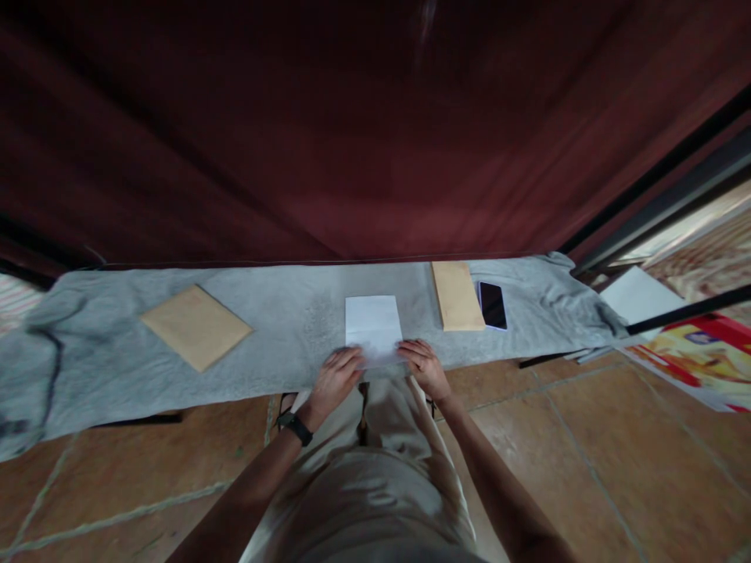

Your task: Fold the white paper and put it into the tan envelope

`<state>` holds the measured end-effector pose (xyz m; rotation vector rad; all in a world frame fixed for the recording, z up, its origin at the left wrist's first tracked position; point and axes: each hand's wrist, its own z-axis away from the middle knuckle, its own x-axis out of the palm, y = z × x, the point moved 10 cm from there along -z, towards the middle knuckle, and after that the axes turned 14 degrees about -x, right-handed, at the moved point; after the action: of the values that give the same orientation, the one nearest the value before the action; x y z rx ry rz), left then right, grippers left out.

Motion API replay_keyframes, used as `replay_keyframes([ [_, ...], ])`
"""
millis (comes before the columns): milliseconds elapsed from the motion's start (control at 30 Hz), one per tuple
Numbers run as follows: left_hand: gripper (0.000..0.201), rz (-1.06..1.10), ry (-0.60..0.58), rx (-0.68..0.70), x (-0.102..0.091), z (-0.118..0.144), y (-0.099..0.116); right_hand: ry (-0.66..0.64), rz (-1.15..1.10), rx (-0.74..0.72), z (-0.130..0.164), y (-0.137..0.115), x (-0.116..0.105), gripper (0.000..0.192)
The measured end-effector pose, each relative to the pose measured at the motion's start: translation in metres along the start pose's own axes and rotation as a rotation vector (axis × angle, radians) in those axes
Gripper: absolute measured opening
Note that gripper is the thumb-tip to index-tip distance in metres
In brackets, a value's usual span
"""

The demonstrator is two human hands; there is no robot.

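Note:
A white sheet of paper (373, 319) lies on the grey cloth in front of me, with faint creases across it. My left hand (337, 381) is at its near left corner, the fingers closed on the edge. At the near right corner, my right hand (428, 371) grips the paper in the same way. The near edge between the hands looks blurred, so I cannot tell whether it is folded. A dark watch is on my left wrist.
A grey cloth (282, 313) covers the long, narrow surface. One brown envelope (198, 328) lies to the left, and a stack of brown envelopes (458, 297) to the right, beside a phone (493, 305). A dark red curtain (364, 156) hangs behind. A red-and-yellow box (701, 356) stands far right.

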<state>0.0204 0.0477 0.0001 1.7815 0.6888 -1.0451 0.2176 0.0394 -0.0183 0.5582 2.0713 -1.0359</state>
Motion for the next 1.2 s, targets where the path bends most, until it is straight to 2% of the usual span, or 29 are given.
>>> replay_keyframes([
  [133,0.025,0.087,-0.002,-0.064,-0.006,0.001,-0.019,0.046,-0.029,0.046,-0.001,0.007,-0.005,0.029],
  [267,0.02,0.273,-0.004,-0.132,-0.013,-0.014,-0.031,0.1,-0.05,0.093,-0.008,0.016,-0.008,0.025],
  [400,0.026,0.432,0.003,-0.344,-0.009,-0.033,-0.055,0.145,-0.013,0.148,-0.019,0.026,-0.011,0.031],
  [533,0.026,0.538,0.006,-0.55,0.0,-0.048,-0.072,0.132,0.005,0.244,-0.032,0.036,-0.008,0.035],
  [700,0.024,0.385,0.073,-0.651,-0.004,-0.06,-0.074,0.038,0.091,0.415,-0.046,0.046,-0.003,0.03],
  [867,0.026,0.141,0.006,-0.718,-0.003,-0.075,-0.073,-0.129,0.229,0.622,-0.057,0.059,-0.001,0.03],
  [1033,0.031,-0.061,-0.063,-0.796,-0.002,-0.086,-0.074,-0.202,0.263,0.687,-0.069,0.065,-0.001,0.03],
  [1200,0.034,-0.155,-0.065,-0.82,-0.003,-0.091,-0.073,-0.216,0.271,0.711,-0.077,0.07,-0.001,0.032],
])
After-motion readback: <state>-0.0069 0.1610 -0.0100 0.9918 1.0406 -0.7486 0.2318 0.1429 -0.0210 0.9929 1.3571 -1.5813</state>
